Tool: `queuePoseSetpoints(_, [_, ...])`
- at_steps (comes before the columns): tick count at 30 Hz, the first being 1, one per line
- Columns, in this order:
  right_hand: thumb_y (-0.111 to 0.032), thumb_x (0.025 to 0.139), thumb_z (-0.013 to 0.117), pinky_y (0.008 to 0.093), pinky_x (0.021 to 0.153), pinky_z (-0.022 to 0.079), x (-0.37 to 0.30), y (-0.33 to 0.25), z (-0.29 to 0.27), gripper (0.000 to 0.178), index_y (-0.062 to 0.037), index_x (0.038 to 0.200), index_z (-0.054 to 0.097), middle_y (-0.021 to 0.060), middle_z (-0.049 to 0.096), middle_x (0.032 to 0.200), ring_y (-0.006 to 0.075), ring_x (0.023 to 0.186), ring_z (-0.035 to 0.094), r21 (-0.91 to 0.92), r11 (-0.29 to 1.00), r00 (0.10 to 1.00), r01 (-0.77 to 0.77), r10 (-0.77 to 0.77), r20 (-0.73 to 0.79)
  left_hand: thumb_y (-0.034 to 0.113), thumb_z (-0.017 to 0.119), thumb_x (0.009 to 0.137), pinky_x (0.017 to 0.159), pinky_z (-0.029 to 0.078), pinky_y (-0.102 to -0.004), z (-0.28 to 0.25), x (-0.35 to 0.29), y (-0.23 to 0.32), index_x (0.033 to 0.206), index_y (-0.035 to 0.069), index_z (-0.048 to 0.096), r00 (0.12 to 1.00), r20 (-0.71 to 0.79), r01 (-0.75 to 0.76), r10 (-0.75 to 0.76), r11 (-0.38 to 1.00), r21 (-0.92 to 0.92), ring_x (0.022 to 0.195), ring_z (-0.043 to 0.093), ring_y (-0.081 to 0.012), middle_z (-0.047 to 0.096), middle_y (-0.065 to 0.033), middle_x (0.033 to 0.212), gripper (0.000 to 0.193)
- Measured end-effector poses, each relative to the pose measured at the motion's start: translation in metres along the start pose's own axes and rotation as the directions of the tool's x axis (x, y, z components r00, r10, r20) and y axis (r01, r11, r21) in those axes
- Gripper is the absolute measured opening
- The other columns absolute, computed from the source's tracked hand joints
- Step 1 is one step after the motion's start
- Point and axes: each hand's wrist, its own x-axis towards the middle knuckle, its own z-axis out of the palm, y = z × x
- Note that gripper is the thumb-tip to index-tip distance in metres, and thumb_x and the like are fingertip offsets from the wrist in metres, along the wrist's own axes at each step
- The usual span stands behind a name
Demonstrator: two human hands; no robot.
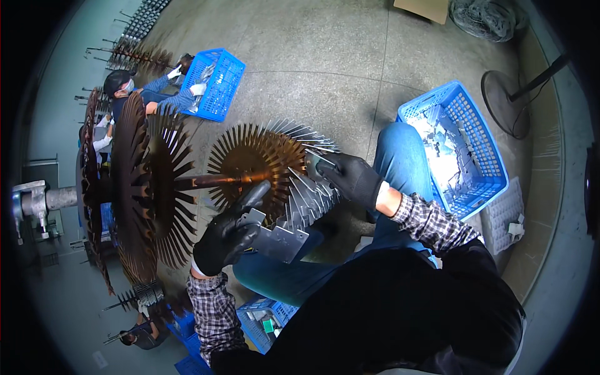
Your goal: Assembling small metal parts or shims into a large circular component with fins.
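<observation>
My left hand (222, 240), in a black glove, is closed on a small stack of flat silver metal plates (282, 244) with notched edges. In front of me is a round, coppery-brown rack disc (234, 164) with narrow prongs around its rim. Silver plates (312, 203) fan out along its near right side. My right hand (355, 181), also black-gloved, pinches a metal plate (314, 166) at the disc's right rim; whether the plate sits on a prong is hidden. A brown shaft (206, 182) runs leftward from the disc to more pronged discs (134, 187).
A blue basket (494, 169) of metal plates stands by my right knee; another blue basket (250, 322) is below my left leg. At far left a co-worker (128, 94) reaches into a blue basket (228, 87). A round black stand base (500, 103) is at right.
</observation>
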Motion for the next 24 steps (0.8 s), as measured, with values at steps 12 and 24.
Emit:
queuePoseSetpoints(12, [-0.029, 0.108, 0.059, 0.0358, 0.066, 0.049, 0.000, -0.015, -0.009, 0.031, -0.0018, 0.101, 0.071, 0.0111, 0.068, 0.083, 0.0197, 0.068, 0.059, 0.071, 0.993, 0.993, -0.091, 0.086, 0.075, -0.001, 0.064, 0.091, 0.120, 0.043, -0.0402, -0.006, 0.032, 0.024, 0.163, 0.009, 0.041, 0.989, 0.099, -0.097, 0.106, 0.992, -0.084, 0.151, 0.046, -0.0294, 0.045, -0.0141, 0.166, 0.076])
queuePoseSetpoints(24, [-0.025, 0.103, 0.062, 0.0436, 0.068, 0.052, 0.003, -0.026, -0.005, 0.028, -0.0029, 0.119, 0.071, 0.0202, 0.071, 0.089, 0.0351, 0.073, 0.066, -0.125, 0.975, 0.983, 0.182, -0.177, 0.048, 0.008, 0.070, 0.094, 0.110, 0.049, -0.0376, -0.007, 0.052, 0.014, 0.156, -0.002, 0.046, 0.976, 0.101, -0.203, 0.191, 0.971, 0.127, 0.139, 0.056, -0.0306, 0.051, -0.0177, 0.160, 0.067])
